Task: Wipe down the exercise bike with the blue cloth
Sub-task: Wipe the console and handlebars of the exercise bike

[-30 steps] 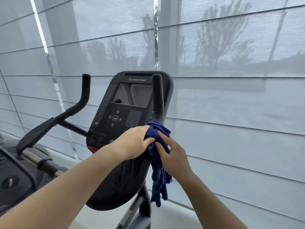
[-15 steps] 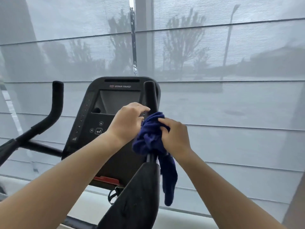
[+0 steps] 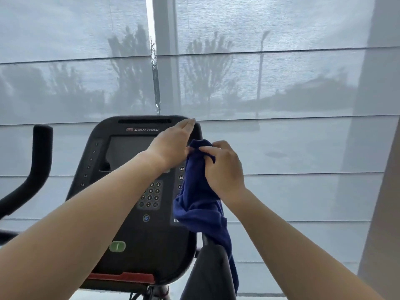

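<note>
While the right hand [image 3: 225, 169] curls its fingers and thumb round the top of the blue cloth [image 3: 199, 204], pinching a fold of it, the left hand [image 3: 171, 144] lies just beside it with fingers straight and together, pointing at the far right corner of the console [image 3: 101, 135]. Its thumb side touches the cloth's top edge, but I cannot tell whether the thumb has hold of any fabric.

The cloth sits at the right edge of the exercise bike [image 3: 151, 256], bunched into a tall column in front of the console's right side. It covers some of the number buttons there and hangs down past the dark padded right handlebar [image 3: 212, 273] in the near foreground. Whatever the upper part of the cloth is wrapped over is hidden by the fabric.

On the console the grey screen [image 3: 127, 150] shows left of the left wrist, with the keypad [image 3: 151, 194] below the forearm and a green button [image 3: 117, 246] nearer still (the brand reads STAR TRAC along the top). The left handlebar [image 3: 41, 159] rises at far left, well apart from both hands. Pale pleated blinds [image 3: 292, 94] fill the background.
</note>
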The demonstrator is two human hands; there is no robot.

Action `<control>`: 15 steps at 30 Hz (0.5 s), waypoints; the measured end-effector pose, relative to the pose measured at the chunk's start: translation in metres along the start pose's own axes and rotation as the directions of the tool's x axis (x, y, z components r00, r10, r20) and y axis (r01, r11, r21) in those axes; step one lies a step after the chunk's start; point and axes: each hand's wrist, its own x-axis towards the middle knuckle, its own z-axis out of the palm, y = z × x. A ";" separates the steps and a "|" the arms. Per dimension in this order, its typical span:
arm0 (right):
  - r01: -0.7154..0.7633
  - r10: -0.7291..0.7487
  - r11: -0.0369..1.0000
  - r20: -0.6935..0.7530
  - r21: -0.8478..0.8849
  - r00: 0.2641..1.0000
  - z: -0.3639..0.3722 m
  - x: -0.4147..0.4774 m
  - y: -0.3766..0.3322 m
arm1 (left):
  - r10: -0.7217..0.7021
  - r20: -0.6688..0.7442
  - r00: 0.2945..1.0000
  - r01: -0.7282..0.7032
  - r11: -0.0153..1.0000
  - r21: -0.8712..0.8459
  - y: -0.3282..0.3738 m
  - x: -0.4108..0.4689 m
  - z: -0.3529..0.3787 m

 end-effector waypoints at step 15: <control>-0.006 0.040 0.993 0.287 -0.115 0.957 -0.003 -0.052 -0.005 | 0.048 0.013 0.999 -0.047 0.996 -0.071 -0.012 -0.005 0.009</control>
